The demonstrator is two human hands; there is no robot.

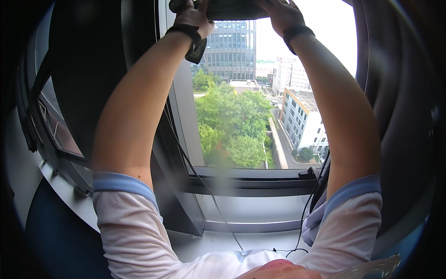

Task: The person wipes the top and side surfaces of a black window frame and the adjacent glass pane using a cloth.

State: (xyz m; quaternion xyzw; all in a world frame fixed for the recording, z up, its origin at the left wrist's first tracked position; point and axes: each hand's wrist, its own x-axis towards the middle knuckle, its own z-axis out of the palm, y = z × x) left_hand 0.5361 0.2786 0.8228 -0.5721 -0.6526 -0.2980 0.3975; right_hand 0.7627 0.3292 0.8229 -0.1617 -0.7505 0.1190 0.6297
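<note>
Both my arms are raised in front of a window. At the top edge of the picture, a dark item (237, 9), perhaps folded cloth, spans the gap between my hands; its upper part is out of frame. My left hand (192, 15) grips its left end, with the thumb pointing inward. At the other end, my right hand (285, 16) has hold of it, though the fingers are partly cut off. A black band with a hanging flap (197, 50) circles my left wrist. Around my right wrist sits another black band (297, 34).
The window frame (251, 185) has a dark handle (308, 172) on its lower rail. Beneath it runs a white sill (223, 240). Thin black cables (214, 200) hang across the frame. Dark curtain-like material (393, 104) hangs at right; a dark panel (87, 69) stands at left.
</note>
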